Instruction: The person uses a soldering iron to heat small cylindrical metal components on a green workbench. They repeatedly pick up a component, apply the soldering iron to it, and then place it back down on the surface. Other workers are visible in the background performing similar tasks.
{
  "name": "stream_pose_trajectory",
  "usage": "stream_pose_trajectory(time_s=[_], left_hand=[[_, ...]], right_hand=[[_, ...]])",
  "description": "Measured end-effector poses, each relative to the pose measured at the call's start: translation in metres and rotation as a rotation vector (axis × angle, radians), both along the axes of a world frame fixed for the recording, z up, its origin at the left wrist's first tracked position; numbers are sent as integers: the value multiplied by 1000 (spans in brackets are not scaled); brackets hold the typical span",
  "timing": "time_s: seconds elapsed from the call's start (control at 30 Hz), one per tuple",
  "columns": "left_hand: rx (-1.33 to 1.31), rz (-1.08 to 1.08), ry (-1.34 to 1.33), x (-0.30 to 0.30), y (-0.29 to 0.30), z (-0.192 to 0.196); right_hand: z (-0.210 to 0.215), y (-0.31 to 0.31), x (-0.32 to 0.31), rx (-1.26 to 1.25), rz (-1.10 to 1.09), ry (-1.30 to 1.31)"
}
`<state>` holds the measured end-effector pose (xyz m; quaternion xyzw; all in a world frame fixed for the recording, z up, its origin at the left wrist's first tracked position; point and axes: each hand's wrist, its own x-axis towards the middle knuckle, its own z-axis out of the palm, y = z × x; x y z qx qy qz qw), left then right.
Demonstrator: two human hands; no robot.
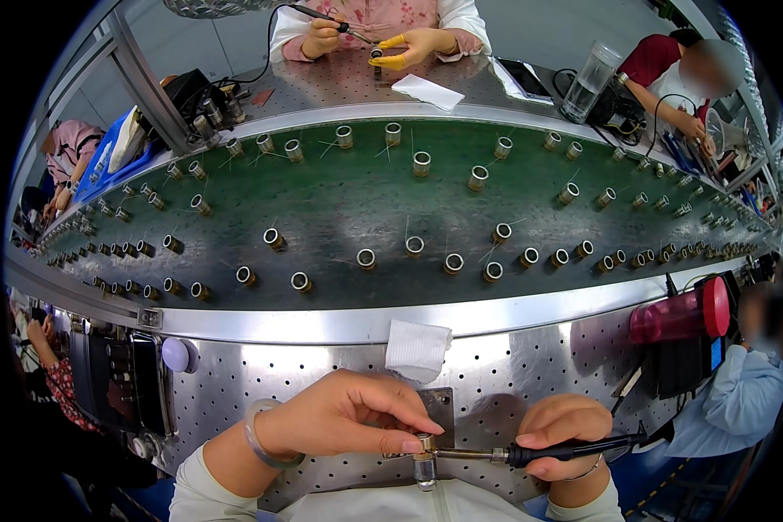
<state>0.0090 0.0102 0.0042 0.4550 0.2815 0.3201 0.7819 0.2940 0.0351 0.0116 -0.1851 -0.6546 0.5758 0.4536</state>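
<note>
My left hand (357, 416), with a bangle on its wrist, pinches a small brass-coloured metal cylinder (424, 443) between thumb and fingers. The cylinder is on a short shiny metal post (424, 472) close to my body. In my right hand (561, 435) is a soldering iron (539, 454), gripped by its black handle and pointing left. Its metal shaft reaches the cylinder's side; I cannot make out whether the tip touches. A folded white cloth (418, 350) lies just beyond my left hand on the perforated metal table (278, 357).
A green conveyor belt (339, 209) crosses ahead, carrying many small metal cylinders, some with thin wires. Across it, a person in yellow finger covers (396, 52) holds another iron. A pink jar (680, 311) and black box (683, 365) stand right; a purple round object (179, 354) sits left.
</note>
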Motion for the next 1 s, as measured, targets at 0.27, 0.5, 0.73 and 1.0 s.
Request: stream_pose_trajectory(time_s=[0.27,0.5,0.73,1.0], left_hand=[[116,-22,119,-2,3,9],[-23,-43,-15,-1,3,-3],[26,296,99,-25,16,10],[646,1116,1527,-223,53,-27]], right_hand=[[3,0,0,5,-8,-37],[-9,-5,8,-83,-73,49],[-16,-8,10,-165,-171,139],[-15,-9,5,-259,-170,109]])
